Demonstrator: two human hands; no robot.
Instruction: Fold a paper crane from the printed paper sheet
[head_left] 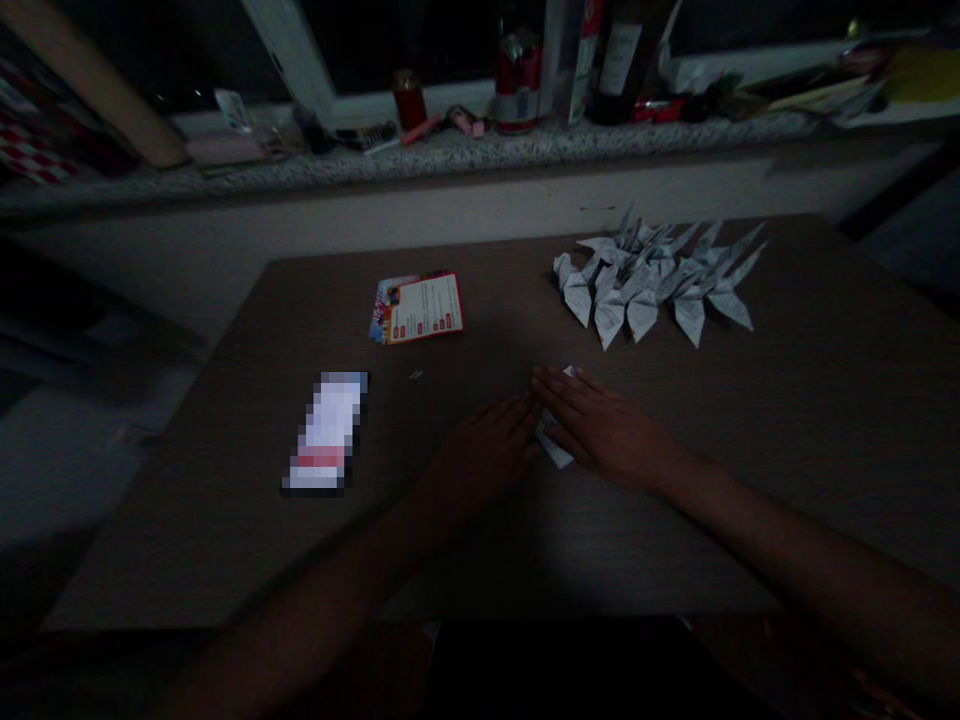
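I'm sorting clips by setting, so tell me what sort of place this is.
Probably a room in someone's home: a cluttered windowsill runs along the window, a table stands close by it, and a phone lies on the table.

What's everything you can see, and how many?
Folded paper birds: several, pale, back right
Paper piece: 1, pale, under hands
Printed card: 1+, multicoloured, back left
Phone: 1, white screen, left
Slivers: about 2, white, near card
Table: 1, brown, centre
Windowsill: 1, grey, behind
Window panes: several, dark, back
Can: 1, red-silver, sill
Bottle: 1, dark, sill
Clutter: many, mixed colours, sill
Checked item: 1, red-white, far left
Left hand: 1, bare, centre
Right hand: 1, bare, centre
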